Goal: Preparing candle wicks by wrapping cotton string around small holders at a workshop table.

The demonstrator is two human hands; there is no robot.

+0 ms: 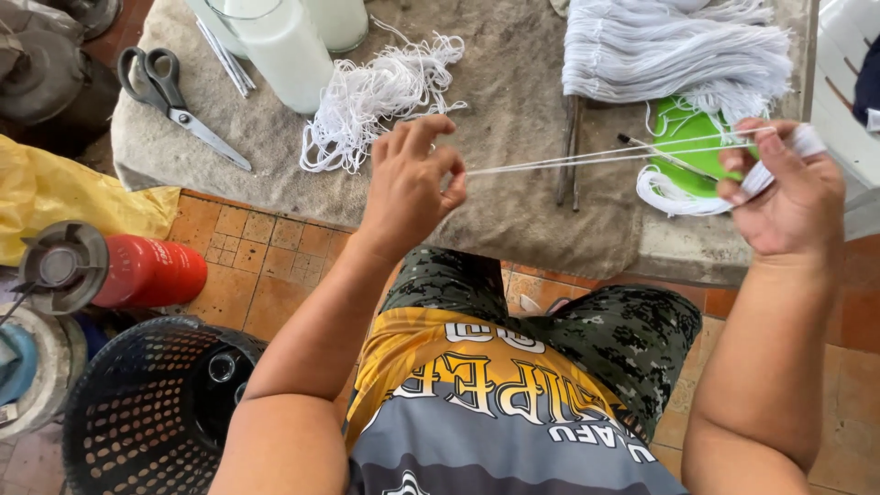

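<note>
My left hand [410,179] pinches one end of thin white strings [587,158] that stretch taut across to my right hand [790,188]. The right hand grips the other end, with white string wound around its fingers. Both hands hover over the front edge of a cloth-covered table [513,82]. A loose coil of white string [674,197] lies beside a green sheet [687,137] under the right hand. A large bundle of white strings [674,46] lies at the back right, and a tangled heap of white string [371,92] sits behind the left hand.
Black-handled scissors [170,92] lie at the table's left. White cylinders [284,46] stand at the back. Dark sticks [570,151] lie mid-table. On the tiled floor are a red canister [147,270], a black perforated basket [151,412] and yellow plastic [55,192].
</note>
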